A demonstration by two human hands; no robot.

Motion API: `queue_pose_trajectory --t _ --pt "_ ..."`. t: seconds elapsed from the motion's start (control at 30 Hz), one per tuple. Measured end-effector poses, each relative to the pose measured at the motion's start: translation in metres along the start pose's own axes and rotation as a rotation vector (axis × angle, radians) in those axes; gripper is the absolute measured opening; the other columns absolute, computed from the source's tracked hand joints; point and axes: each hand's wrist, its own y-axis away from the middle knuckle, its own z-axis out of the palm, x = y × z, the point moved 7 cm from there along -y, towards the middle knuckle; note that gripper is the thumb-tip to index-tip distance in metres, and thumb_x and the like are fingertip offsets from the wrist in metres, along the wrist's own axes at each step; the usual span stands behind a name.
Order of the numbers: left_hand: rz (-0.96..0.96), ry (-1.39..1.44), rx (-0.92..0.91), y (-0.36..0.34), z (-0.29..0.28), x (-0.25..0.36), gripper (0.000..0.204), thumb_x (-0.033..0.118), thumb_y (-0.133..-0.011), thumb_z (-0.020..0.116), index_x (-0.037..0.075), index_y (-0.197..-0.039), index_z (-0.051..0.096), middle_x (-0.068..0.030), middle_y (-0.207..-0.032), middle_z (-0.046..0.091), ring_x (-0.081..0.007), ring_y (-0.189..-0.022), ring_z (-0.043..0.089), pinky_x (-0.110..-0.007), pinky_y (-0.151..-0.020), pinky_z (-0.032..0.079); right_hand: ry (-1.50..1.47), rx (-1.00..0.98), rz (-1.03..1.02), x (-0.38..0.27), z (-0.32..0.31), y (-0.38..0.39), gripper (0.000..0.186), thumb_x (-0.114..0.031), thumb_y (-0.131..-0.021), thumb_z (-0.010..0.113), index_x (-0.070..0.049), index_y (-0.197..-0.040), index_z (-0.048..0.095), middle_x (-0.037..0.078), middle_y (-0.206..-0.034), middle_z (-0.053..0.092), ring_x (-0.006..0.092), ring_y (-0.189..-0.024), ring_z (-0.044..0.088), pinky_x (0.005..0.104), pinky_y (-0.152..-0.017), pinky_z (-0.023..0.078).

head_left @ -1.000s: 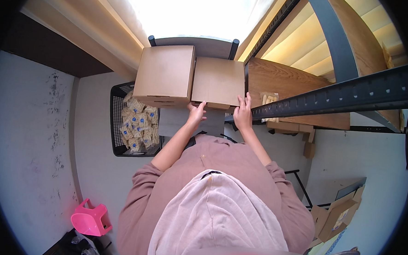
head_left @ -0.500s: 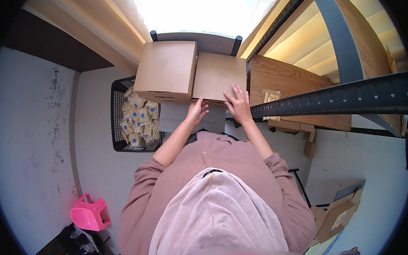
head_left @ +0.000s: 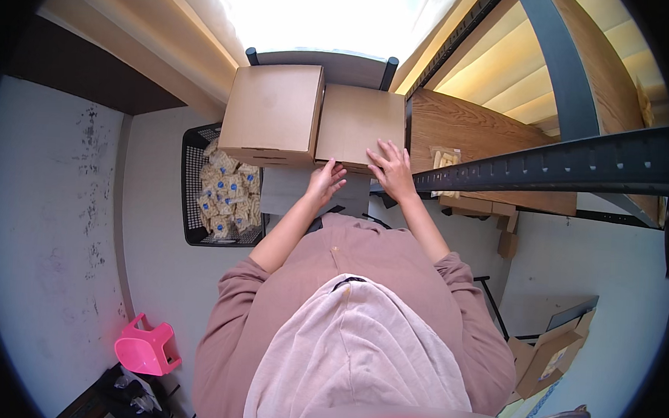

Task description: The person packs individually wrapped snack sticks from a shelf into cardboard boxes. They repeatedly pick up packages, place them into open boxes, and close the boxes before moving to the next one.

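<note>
Two closed cardboard boxes sit side by side before me, a taller left box (head_left: 270,109) and a lower right box (head_left: 362,120). My left hand (head_left: 325,183) is at the right box’s front edge, fingertips touching it near where the boxes meet, fingers loosely apart. On that box’s top near the front right, my right hand (head_left: 394,174) rests with fingers spread. A grey surface (head_left: 290,195) shows below the boxes. Neither hand has anything gripped.
A black crate (head_left: 190,201) of small food packets stands left. A metal-framed shelf unit (head_left: 541,169) with wooden boards and a packet (head_left: 447,162) fills the right. A pink stool (head_left: 149,347) is lower left, opened cardboard (head_left: 550,356) lower right; curtains frame a window behind.
My right hand has moved from the right box’s corner onto its top, fingers spreading. The flap along that box’s front edge no longer sticks out as before. The view has shifted slightly.
</note>
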Motion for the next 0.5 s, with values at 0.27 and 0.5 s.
queue_pose_trajectory --t 0.27,0.5 --pt "-0.016 0.000 -0.010 -0.0062 -0.0032 -0.0045 0.053 0.036 -0.092 0.052 0.000 -0.127 0.036 -0.0119 -0.122 0.046 -0.0215 -0.108 0.051 -0.038 -0.085 0.047 0.059 0.023 -0.033 -0.0018 0.0062 0.0043 0.037 -0.033 -0.084 0.058 -0.027 -0.121 0.057 0.006 -0.134 0.045 0.0281 -0.128 0.035 0.0550 -0.105 0.022" --pt "-0.014 -0.025 -0.019 -0.0050 -0.0031 -0.0050 0.051 0.037 -0.092 0.052 0.000 -0.123 0.037 -0.0112 -0.117 0.049 -0.0207 -0.105 0.053 -0.036 -0.084 0.047 0.066 0.016 -0.055 0.0025 0.0051 0.0036 0.036 -0.031 -0.085 0.058 -0.028 -0.121 0.057 0.005 -0.133 0.046 0.0275 -0.127 0.036 0.0547 -0.104 0.024"
